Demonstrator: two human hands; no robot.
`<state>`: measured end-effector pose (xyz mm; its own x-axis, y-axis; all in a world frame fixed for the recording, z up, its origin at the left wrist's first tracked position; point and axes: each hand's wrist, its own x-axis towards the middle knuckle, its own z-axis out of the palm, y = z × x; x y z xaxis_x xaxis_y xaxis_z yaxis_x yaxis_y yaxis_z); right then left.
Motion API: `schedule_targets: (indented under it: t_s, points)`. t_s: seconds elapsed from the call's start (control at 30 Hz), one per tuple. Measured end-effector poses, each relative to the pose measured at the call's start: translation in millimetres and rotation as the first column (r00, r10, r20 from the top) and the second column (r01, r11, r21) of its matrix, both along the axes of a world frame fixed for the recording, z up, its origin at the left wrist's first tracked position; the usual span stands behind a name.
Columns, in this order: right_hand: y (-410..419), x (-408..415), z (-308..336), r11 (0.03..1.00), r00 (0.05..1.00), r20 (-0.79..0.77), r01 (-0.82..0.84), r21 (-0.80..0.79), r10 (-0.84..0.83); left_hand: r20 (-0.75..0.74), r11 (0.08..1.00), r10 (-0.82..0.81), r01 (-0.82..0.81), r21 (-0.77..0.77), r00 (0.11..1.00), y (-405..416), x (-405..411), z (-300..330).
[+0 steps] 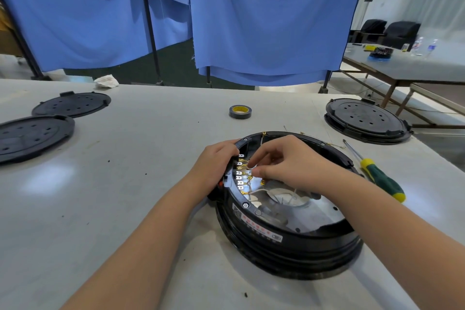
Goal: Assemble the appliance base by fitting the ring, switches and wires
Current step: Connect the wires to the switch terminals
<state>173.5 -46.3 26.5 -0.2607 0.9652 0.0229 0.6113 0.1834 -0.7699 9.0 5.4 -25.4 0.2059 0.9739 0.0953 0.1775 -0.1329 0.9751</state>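
A round black appliance base (289,246) lies open side up on the white table, showing a shiny metal plate (319,214) inside. Along its left inner rim runs a row of white switch terminals (239,173) with brass wire connectors (249,178) and thin pale wires (259,191). My left hand (214,166) grips the left rim of the base beside the switches. My right hand (284,161) reaches over the base and pinches a wire connector at the terminal row. What its fingertips cover is hidden.
A green and yellow screwdriver (380,178) lies right of the base. A roll of black tape (240,111) sits behind it. Two black round covers (71,104) (32,137) lie at the left, another covered base (367,121) at the far right. Blue curtains hang beyond the table edge.
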Motion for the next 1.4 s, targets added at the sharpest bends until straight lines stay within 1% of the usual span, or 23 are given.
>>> schedule_targets:
  t_s: [0.1, 0.2, 0.47, 0.73, 1.07, 1.4]
  points:
    - [-2, -2, 0, 1.000, 1.000, -0.008, -0.006, -0.022, 0.005, -0.008, 1.000, -0.015, 0.015, 0.001, 1.000, -2, -1, 1]
    - [-4, -4, -1, 0.999, 0.999, 0.031, -0.031, -0.036, 0.033, -0.014, 1.000, -0.015, 0.015, 0.008, 1.000, -3, -1, 2]
    - [-9, -12, -5, 0.998, 0.988, 0.154, 0.014, 0.055, -0.023, -0.003, 1.000, -0.027, 0.027, -0.004, 1.000, -4, 0, 3]
    - [-9, -15, -6, 0.996, 0.982, 0.179, 0.051, 0.079, -0.065, 0.005, 1.000, -0.025, 0.025, -0.012, 1.000, -4, 0, 4]
    - [-11, -19, -6, 0.993, 0.975, 0.205, 0.070, 0.100, -0.090, -0.028, 1.000, -0.012, 0.012, 0.014, 1.000, -3, 0, 3]
    - [-15, -24, -5, 0.987, 0.956, 0.271, 0.074, 0.141, -0.110, 0.002, 1.000, -0.009, 0.009, 0.029, 1.000, -3, 1, 3]
